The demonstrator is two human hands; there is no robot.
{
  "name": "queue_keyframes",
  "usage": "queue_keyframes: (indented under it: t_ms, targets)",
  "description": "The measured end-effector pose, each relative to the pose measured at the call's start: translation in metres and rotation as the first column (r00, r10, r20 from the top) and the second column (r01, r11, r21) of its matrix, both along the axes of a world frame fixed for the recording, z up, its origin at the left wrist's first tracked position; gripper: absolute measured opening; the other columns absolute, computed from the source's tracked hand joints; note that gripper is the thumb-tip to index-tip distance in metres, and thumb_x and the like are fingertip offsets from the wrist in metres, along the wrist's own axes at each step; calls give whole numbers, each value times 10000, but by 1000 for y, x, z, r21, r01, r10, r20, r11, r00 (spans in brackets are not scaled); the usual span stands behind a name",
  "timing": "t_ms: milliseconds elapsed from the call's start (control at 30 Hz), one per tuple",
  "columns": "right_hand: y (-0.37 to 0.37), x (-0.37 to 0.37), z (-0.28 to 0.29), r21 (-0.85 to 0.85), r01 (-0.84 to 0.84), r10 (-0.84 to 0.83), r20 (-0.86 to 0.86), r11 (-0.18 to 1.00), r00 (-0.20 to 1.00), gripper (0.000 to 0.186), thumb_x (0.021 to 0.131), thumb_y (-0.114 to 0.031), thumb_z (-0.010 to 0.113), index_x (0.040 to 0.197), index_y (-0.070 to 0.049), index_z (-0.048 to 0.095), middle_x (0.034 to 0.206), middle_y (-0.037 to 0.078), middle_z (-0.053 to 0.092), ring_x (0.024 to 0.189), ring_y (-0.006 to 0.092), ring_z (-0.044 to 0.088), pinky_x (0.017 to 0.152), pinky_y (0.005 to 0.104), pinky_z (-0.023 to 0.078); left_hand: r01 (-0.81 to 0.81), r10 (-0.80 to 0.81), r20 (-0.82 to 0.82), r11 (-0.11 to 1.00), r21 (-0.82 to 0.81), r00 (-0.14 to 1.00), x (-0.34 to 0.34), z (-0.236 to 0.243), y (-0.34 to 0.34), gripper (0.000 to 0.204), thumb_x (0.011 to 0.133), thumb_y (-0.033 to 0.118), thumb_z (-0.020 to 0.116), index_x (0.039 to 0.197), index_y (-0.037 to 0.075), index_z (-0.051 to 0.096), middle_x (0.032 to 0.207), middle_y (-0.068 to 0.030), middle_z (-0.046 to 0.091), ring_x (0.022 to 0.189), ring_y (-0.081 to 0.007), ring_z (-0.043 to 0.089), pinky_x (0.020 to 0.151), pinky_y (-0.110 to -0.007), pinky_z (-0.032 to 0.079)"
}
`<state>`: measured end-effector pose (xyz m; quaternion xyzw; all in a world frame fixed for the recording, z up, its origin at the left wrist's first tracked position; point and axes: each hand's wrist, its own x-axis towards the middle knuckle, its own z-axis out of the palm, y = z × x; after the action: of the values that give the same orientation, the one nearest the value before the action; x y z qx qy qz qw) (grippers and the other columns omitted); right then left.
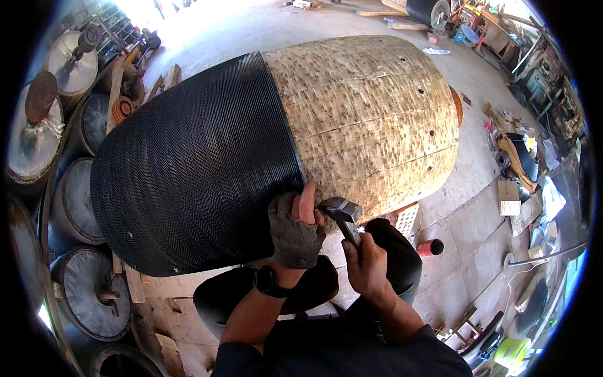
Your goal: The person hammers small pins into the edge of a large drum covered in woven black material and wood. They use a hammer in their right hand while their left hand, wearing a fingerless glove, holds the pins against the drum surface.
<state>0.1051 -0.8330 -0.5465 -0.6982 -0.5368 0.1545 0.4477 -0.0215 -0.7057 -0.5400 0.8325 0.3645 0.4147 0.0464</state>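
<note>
The left hand (296, 235) is raised to the near side of a large wooden drum (377, 119), right at the border where a black ridged covering (195, 163) gives way to bare wood. It is covered by a dark fingerless glove (292, 246), with its back turned up; one finger (306, 200) is stretched upward along the covering's edge, while others are bent. Whether anything is pinched by its fingertips cannot be told. A dark watch (270, 283) is worn on the left wrist, and the left forearm (251, 317) is slanted up and to the right from the lower edge.

A hammer (342, 210) is gripped by the bare right hand (366, 267), its fingers closed around the handle and the thumb laid along it. The hammer's head is held just beside the left fingertips, in front of the bare wood; contact with the drum cannot be made out. The right forearm (402, 320) is angled up and to the left, so that both hands are brought close together.

The drum is laid on its side ahead of the knees, its covered part to the left. A red can (430, 247) is seen on the floor (468, 217) beyond the right knee (402, 257).
</note>
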Motion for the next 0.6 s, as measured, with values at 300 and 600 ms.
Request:
queue_keyframes:
  t_ms: [300,600]
  targets:
    - [-1,-2,-3,28,-3,0,94,1000,996,209,904,-148,701,929,8,564,682,199,634,615,371,670,525,433,511,-44,44,-33,999,-5,998,1,2,-1,661,828,227,712,1393,1,454,1079,-168,610,969,-347,577,958,-504,389]
    - [-3,0,-2,68,-20,10,148,997,989,204,899,-119,690,963,11,545,680,189,602,610,385,638,546,429,497,-57,56,10,997,48,998,6,-3,1,681,836,260,721,1392,-18,442,1075,-183,614,959,-351,590,947,-511,402]
